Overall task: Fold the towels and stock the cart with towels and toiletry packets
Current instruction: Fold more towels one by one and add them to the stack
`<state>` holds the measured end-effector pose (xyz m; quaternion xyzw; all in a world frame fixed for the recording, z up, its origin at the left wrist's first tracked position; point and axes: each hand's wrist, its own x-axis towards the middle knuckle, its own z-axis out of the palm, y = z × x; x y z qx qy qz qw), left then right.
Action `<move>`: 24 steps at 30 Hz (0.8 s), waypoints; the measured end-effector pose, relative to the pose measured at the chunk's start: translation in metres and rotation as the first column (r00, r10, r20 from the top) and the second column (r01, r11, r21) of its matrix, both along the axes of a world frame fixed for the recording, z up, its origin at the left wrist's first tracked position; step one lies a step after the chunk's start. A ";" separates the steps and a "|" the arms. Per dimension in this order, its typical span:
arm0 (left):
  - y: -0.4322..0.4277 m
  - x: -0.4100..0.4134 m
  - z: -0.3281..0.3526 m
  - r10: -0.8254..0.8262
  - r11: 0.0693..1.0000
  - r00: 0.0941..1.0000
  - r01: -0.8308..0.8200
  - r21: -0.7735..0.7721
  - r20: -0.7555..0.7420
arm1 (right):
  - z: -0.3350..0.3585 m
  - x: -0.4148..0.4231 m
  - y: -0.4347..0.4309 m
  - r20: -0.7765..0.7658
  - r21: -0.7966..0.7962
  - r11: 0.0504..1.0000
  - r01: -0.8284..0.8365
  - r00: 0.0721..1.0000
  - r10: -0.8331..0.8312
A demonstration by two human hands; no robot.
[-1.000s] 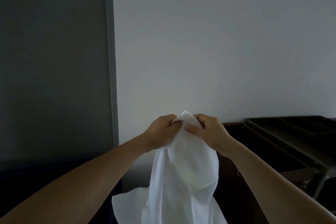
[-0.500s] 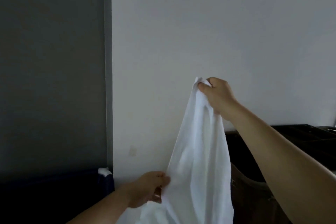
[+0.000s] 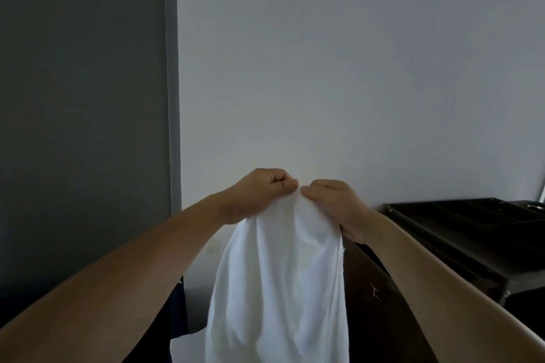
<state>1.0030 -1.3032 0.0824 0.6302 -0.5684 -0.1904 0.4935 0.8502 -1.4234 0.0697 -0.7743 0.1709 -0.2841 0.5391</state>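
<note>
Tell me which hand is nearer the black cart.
Right. The right hand grips the towel just left of the cart; the left hand grips it farther left, beyond the right hand.

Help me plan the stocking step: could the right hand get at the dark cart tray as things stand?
Likely yes: nothing stands between the right hand and the cart tray to its right. But it pinches the top of the white towel beside the left hand, so it isn't free.

A plain service room, shown by bare wall, dark cart, white towel.
</note>
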 end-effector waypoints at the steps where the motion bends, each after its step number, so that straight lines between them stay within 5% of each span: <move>1: 0.001 0.002 -0.004 0.027 1.000 1.000 -0.027 -0.002 0.005 | -0.004 0.000 -0.001 0.014 -0.097 0.990 0.105 0.994 -0.104; 3: 0.006 0.009 -0.011 0.078 0.997 0.997 -0.078 0.005 0.010 | -0.012 -0.002 -0.007 0.041 -0.261 0.941 0.214 0.977 -0.211; 8: 0.020 0.029 -0.021 0.109 0.992 0.993 -0.112 0.064 0.052 | -0.020 -0.017 -0.028 0.016 -0.243 0.927 0.285 0.957 -0.290; 13: 0.011 0.011 -0.018 -0.030 0.996 0.999 0.027 0.082 0.042 | -0.028 -0.007 -0.009 -0.079 0.050 0.986 -0.158 0.984 0.162; 15: 0.009 0.009 -0.018 -0.055 0.994 0.998 0.053 0.091 0.022 | -0.028 -0.005 -0.002 -0.113 0.077 0.975 -0.210 0.969 0.218; 19: 0.018 0.021 -0.042 -0.060 0.979 0.993 0.078 0.189 -0.101 | 0.001 -0.001 -0.008 0.169 -0.030 0.999 -0.017 0.985 0.022; 24: 0.026 0.031 -0.103 0.067 0.954 0.984 -0.015 0.300 -0.163 | 0.072 -0.015 -0.022 0.532 -0.038 0.953 0.300 0.814 -0.234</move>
